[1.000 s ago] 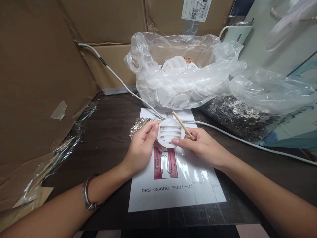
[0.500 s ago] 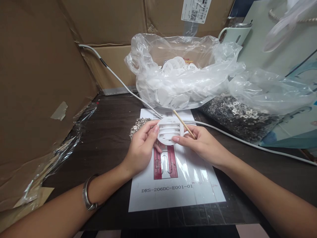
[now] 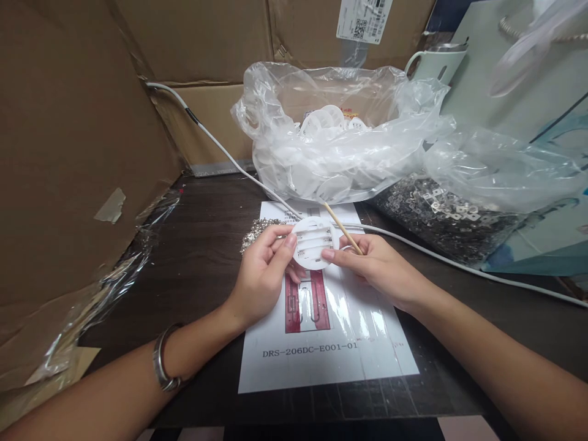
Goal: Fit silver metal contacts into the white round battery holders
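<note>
Brown cardboard (image 3: 68, 122), smooth but creased at its edges, stands as a wall beyond the hands and also to their left. Under the hands is a dark table (image 3: 206, 263), with a fine grain like wood. Beyond the hands sits a large plastic bag (image 3: 349, 159), clear, thin and much wrinkled, in which many flat white rounds are heaped. Farther to the right of the hands is a second plastic bag (image 3: 500, 156), crumpled and shiny, with flat metal pieces (image 3: 443, 208) in it, some of them having square holes. Below the hands lies a printed sheet (image 3: 358, 361), rectangular and glossy, with strong reflections and a red picture. A smooth white cable (image 3: 223, 150) curves across the table, passing just beyond the hands.

The left hand (image 3: 266, 263) is closed around the left edge of a white disc (image 3: 315, 243), its thumb on the front face. The right hand (image 3: 374, 263) also grips this disc, with the thumb flat on its lower right part. So the disc is between the two hands, above the sheet and tilted toward the viewer; it looks like hard plastic, with parallel grooves and small metal coils at their ends. Just beside the left hand is a rough, glittering heap of tiny metal parts (image 3: 256, 234). The right hand holds also a thin, straight wooden stick (image 3: 340, 225), pointing up and to the left.
</note>
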A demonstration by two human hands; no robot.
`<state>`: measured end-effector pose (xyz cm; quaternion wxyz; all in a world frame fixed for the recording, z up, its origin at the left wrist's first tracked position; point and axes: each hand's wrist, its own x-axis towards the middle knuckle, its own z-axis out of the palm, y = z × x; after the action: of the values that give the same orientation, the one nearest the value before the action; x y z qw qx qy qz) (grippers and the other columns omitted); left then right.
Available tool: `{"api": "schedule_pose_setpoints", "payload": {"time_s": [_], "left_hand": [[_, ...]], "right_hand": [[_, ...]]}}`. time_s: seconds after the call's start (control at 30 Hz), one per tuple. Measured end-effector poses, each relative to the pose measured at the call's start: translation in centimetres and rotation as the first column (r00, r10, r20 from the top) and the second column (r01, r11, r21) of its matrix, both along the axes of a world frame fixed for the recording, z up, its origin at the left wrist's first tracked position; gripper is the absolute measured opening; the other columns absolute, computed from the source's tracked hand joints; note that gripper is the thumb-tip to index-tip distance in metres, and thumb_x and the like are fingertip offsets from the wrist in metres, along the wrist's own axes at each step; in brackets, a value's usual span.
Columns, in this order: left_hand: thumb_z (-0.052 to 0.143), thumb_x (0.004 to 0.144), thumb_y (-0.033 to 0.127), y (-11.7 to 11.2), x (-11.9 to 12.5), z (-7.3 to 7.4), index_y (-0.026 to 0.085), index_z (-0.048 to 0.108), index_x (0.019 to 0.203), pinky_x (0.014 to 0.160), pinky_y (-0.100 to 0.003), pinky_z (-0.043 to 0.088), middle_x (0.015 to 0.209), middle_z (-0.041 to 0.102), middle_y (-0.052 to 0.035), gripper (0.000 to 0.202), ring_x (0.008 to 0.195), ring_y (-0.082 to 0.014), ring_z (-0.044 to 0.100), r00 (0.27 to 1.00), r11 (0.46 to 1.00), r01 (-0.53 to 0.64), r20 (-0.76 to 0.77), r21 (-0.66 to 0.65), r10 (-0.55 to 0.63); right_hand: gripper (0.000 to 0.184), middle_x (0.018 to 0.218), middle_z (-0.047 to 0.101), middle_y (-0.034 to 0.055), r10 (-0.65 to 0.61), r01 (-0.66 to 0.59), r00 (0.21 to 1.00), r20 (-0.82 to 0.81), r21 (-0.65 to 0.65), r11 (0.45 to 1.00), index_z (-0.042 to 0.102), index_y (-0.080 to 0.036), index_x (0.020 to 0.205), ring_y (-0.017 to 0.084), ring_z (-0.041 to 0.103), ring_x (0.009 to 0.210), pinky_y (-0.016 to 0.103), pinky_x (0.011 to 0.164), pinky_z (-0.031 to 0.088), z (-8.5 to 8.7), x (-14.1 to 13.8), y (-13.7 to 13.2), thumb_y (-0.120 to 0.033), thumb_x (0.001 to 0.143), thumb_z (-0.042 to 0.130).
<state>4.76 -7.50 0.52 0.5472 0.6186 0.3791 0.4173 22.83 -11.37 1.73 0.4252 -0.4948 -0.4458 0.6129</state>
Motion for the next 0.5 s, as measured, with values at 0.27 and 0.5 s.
{"api": "schedule_pose_setpoints", "payload": {"time_s": [0.27,0.5], "left_hand": [[0.052,0.091,0.034,0.08,-0.03,-0.06,0.017,0.054,0.096,0.045,-0.019,0.051,0.054,0.062,0.0025,0.018,0.046,-0.0115,0.061,1.0,0.999,0.021,-0.008,-0.026,-0.021],[0.053,0.09,0.035,0.15,0.11,-0.06,0.017,0.055,0.093,0.045,-0.02,0.051,0.053,0.061,0.0021,0.019,0.045,-0.0117,0.06,1.0,0.999,0.009,-0.021,-0.052,-0.01]], "right_hand": [[0.031,0.051,0.033,-0.0088,0.046,-0.046,0.999,-0.016,0.022,0.999,0.051,-0.016,0.062,0.004,0.024,0.044,0.022,0.048,0.025,-0.03,0.12,-0.04,-0.033,0.078,0.072],[0.032,0.059,0.043,-0.0053,0.025,-0.029,0.998,0.063,0.061,0.998,0.054,-0.015,0.067,0.006,0.035,0.052,0.022,0.053,0.03,-0.22,0.17,0.03,-0.04,0.076,0.071]]}}
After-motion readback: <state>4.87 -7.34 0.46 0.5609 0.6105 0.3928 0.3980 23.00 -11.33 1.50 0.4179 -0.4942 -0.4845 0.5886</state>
